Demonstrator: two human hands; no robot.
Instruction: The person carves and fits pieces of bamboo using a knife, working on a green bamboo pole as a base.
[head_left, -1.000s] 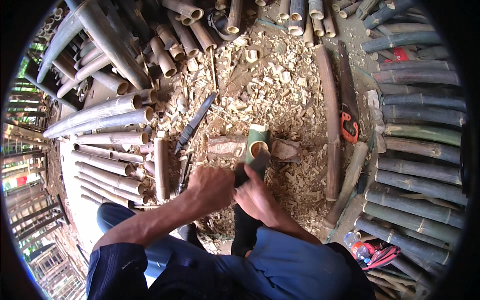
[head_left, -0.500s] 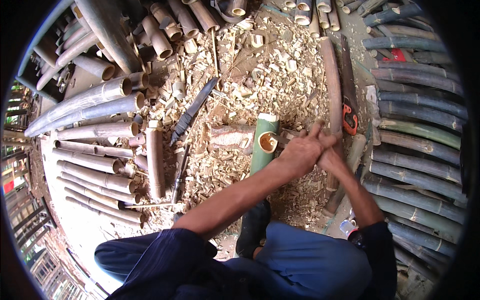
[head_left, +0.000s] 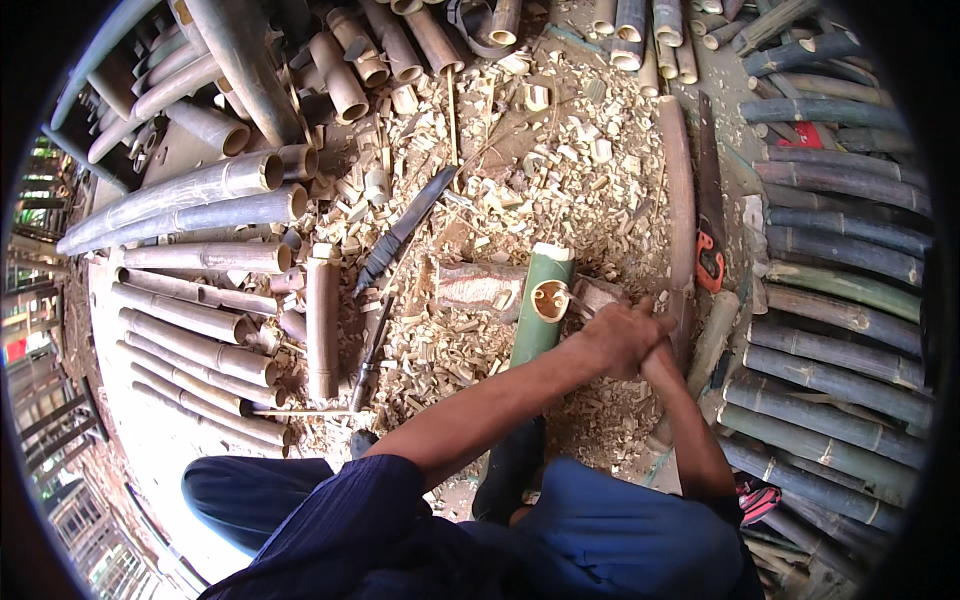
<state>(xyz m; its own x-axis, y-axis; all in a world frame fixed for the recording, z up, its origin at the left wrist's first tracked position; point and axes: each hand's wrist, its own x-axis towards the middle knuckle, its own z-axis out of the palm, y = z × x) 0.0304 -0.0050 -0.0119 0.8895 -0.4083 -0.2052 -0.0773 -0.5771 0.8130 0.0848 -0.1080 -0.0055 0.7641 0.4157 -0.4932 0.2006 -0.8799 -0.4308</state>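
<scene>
A short green bamboo tube (head_left: 537, 335) lies tilted across a pale-cut wood block (head_left: 472, 288), its lower end towards my legs. An oval opening with a pale rim (head_left: 551, 299) is cut in its side near the far end. My left hand (head_left: 608, 337) is closed just right of the opening, on a narrow-bladed tool (head_left: 578, 303) whose tip reaches the opening's right edge. My right hand (head_left: 652, 335) is closed against the left one, at the tool's hidden handle end. The fingers overlap, and the tool's exact kind is hard to make out.
Wood chips cover the ground. A dark machete (head_left: 405, 230) and a thin rod-like tool (head_left: 372, 350) lie left of the block. A saw with an orange handle (head_left: 709, 262) lies beside a long bamboo pole (head_left: 678, 190). Bamboo poles (head_left: 840, 290) are stacked right; others (head_left: 205, 258) lie left.
The whole view has shifted, so things sit lower and slightly right. Both hands stay together by the bamboo, their fingers now drawn in closer, and the tool's tip is at the opening's right edge.
</scene>
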